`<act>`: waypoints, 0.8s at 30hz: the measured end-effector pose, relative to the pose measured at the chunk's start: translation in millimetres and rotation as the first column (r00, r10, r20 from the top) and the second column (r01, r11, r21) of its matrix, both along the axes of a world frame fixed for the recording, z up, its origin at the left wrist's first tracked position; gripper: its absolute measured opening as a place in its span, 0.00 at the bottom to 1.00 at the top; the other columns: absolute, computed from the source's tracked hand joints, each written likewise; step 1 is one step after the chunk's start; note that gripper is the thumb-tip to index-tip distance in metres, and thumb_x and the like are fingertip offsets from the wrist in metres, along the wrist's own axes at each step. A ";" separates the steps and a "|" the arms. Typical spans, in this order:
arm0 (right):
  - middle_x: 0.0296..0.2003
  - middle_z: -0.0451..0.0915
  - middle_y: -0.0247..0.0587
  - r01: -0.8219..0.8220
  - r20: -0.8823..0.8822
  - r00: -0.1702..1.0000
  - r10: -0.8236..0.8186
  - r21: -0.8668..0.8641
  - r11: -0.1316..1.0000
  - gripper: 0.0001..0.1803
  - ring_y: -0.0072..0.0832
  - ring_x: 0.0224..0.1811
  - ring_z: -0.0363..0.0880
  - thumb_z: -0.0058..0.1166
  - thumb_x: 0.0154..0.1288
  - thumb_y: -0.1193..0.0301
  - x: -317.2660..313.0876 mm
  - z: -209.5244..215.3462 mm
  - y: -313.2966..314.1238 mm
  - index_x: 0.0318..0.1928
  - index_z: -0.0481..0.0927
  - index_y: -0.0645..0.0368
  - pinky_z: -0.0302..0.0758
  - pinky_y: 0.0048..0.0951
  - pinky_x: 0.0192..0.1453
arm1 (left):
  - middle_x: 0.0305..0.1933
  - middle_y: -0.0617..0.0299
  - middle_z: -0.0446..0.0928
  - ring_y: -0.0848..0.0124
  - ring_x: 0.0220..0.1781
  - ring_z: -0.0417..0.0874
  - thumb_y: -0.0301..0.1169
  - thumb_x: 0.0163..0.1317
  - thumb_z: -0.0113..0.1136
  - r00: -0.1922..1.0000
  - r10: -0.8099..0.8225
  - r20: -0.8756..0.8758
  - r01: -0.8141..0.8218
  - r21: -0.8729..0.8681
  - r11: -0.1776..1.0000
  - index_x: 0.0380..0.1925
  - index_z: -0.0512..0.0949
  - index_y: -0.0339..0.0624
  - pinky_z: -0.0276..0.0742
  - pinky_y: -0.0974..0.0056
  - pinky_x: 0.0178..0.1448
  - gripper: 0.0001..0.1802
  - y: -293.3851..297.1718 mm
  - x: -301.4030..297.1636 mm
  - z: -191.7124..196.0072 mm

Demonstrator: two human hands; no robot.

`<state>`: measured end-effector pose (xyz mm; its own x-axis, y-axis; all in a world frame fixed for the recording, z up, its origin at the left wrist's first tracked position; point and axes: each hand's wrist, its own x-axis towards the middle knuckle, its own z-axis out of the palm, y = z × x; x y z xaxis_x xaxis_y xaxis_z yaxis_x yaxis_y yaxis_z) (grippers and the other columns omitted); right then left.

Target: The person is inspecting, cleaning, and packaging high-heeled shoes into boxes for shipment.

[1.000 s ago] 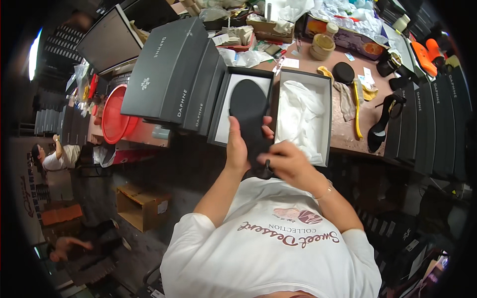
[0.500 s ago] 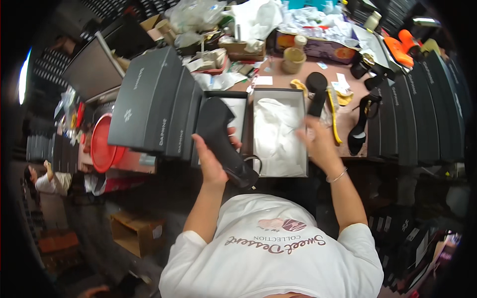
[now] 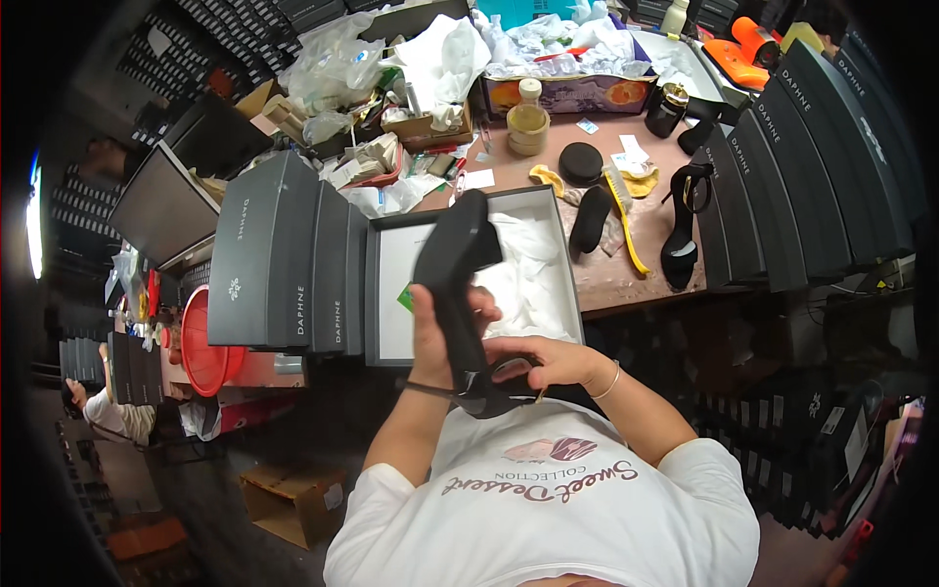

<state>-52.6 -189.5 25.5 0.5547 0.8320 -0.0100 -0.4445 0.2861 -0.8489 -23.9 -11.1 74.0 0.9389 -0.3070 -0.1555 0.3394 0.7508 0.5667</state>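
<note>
**Black high-heeled shoe held over its open box**

While the black shoe (image 3: 460, 293) is held this close to the chest, the step reads as working at its strap end, and doing that well would mean keeping the shoe steady in one hand so the other can work the small parts without twisting the upper.

Nearest, at about 6 o'clock from the box, the left hand (image 3: 435, 338) wraps the shoe's middle, its fingers (image 3: 479, 301) curled tight around the sole, forearm rising from the lower edge with a dark band at the wrist. At 3 o'clock of it, touching the shoe's lower end, the right hand (image 3: 538, 362) has its fingers pressed together and pinching the thin strap (image 3: 499, 377); whether a buckle sits between them I cannot tell. A thin bangle circles that wrist, which is bent inward toward the body.

Just beyond, at 12 o'clock, the open grey shoe box (image 3: 558, 196) lies on the tabletop (image 3: 646, 274) with white tissue paper (image 3: 533, 264) in it; the shoe's toe end tilts up over it. At 9 o'clock stands a row of closed dark boxes (image 3: 284, 254). Farther, at 2 o'clock, a second black heeled shoe (image 3: 682, 230) and a yellow-handled brush (image 3: 621, 210) lie on the tabletop.
</note>
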 end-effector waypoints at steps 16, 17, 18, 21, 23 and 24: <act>0.41 0.78 0.46 0.308 -0.311 0.909 -0.277 0.052 0.950 0.30 0.32 0.44 0.79 0.57 0.61 0.56 -56.8 3.4 -84.0 0.55 0.66 0.65 0.75 0.30 0.50 | 0.40 0.47 0.81 0.53 0.44 0.83 0.34 0.54 0.66 0.509 -0.861 0.000 -0.276 0.947 -0.163 0.46 0.79 0.37 0.77 0.55 0.47 0.20 -38.4 112.1 -40.6; 0.41 0.78 0.46 0.357 -0.352 0.876 -0.331 0.010 0.934 0.31 0.31 0.44 0.79 0.56 0.61 0.56 -59.3 8.8 -86.7 0.56 0.65 0.66 0.75 0.30 0.50 | 0.39 0.46 0.81 0.51 0.45 0.82 0.32 0.54 0.63 0.540 -0.839 -0.062 -0.399 0.859 -0.320 0.42 0.81 0.37 0.76 0.53 0.48 0.16 -44.8 119.2 -57.5; 0.41 0.79 0.46 0.391 -0.385 0.846 -0.369 -0.024 0.920 0.32 0.31 0.43 0.79 0.56 0.61 0.57 -60.3 14.1 -87.6 0.57 0.63 0.67 0.76 0.31 0.49 | 0.38 0.45 0.81 0.51 0.44 0.82 0.32 0.54 0.62 0.572 -0.811 -0.123 -0.397 0.823 -0.405 0.41 0.81 0.37 0.77 0.53 0.48 0.14 -43.8 127.1 -87.6; 0.41 0.79 0.46 0.494 -0.166 0.837 -0.522 -0.180 0.850 0.34 0.30 0.43 0.80 0.56 0.61 0.58 -67.9 9.5 -96.8 0.59 0.62 0.69 0.74 0.31 0.51 | 0.35 0.44 0.81 0.51 0.41 0.83 0.30 0.56 0.58 0.653 -0.754 -0.071 -0.426 0.790 -0.442 0.35 0.81 0.36 0.78 0.53 0.45 0.10 -47.1 156.7 -129.4; 0.40 0.79 0.43 0.578 -0.012 0.796 -0.605 -0.283 0.766 0.28 0.27 0.40 0.78 0.57 0.61 0.61 -74.6 5.9 -103.3 0.54 0.67 0.68 0.74 0.29 0.50 | 0.31 0.48 0.81 0.55 0.36 0.84 0.29 0.58 0.55 0.783 -0.621 -0.015 -0.101 0.983 -0.151 0.32 0.79 0.35 0.79 0.57 0.40 0.08 -44.6 155.7 -63.4; 0.38 0.79 0.41 0.610 0.056 0.776 -0.629 -0.326 0.723 0.22 0.24 0.38 0.77 0.58 0.61 0.64 -76.8 6.9 -105.8 0.49 0.72 0.68 0.74 0.27 0.48 | 0.32 0.51 0.81 0.58 0.36 0.83 0.29 0.59 0.55 0.786 -0.617 0.033 -0.159 0.976 -0.150 0.33 0.78 0.36 0.78 0.60 0.42 0.07 -35.3 157.5 -40.1</act>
